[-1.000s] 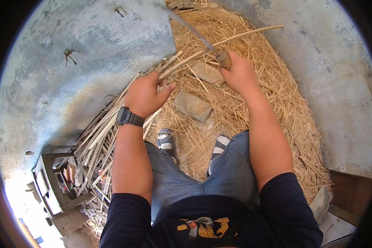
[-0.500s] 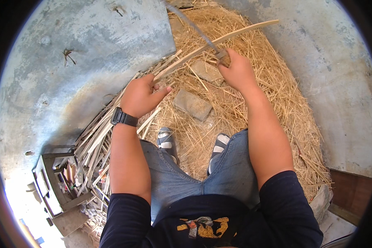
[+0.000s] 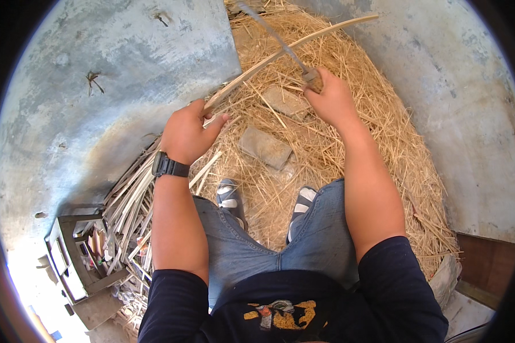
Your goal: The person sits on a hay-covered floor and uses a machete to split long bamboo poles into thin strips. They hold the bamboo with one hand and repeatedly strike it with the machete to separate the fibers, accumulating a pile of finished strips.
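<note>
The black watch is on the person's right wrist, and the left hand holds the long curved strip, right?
Not quite: the head view shows the black watch on the left wrist. The left hand does hold the long curved strip.

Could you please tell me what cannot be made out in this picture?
All in the head view:
Near end of the pale strip: hidden by the left hand.
Part of the tool handle: covered by the right hand.
Far end of the blade: blurred, at the top edge, possibly cut off.
Items inside the dark frame: too small to identify.
</note>
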The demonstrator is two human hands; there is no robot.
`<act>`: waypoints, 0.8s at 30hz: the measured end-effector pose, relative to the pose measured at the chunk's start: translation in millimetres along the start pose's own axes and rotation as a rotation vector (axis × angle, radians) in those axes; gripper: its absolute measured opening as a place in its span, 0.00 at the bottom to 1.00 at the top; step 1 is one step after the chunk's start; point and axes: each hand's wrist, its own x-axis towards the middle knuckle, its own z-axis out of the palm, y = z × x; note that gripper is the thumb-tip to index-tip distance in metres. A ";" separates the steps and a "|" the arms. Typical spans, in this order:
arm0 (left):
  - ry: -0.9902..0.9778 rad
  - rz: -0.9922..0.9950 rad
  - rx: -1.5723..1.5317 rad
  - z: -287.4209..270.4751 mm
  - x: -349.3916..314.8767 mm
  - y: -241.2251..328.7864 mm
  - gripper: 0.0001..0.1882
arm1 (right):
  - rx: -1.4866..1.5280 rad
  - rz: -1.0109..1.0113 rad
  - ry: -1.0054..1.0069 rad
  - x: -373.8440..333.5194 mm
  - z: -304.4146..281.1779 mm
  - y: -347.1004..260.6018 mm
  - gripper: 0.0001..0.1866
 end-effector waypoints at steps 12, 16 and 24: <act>0.176 0.038 -0.015 13.4 -0.5 1.3 0.23 | -0.173 -0.195 -0.168 -24.6 3.5 -36.7 0.13; 0.168 0.015 0.040 8.6 -0.6 2.0 0.23 | 0.002 0.020 -0.013 -10.6 -15.1 -17.8 0.12; -0.061 -0.014 -0.129 10.3 -0.6 11.0 0.28 | -0.144 -0.134 -0.160 -27.5 11.7 -37.0 0.15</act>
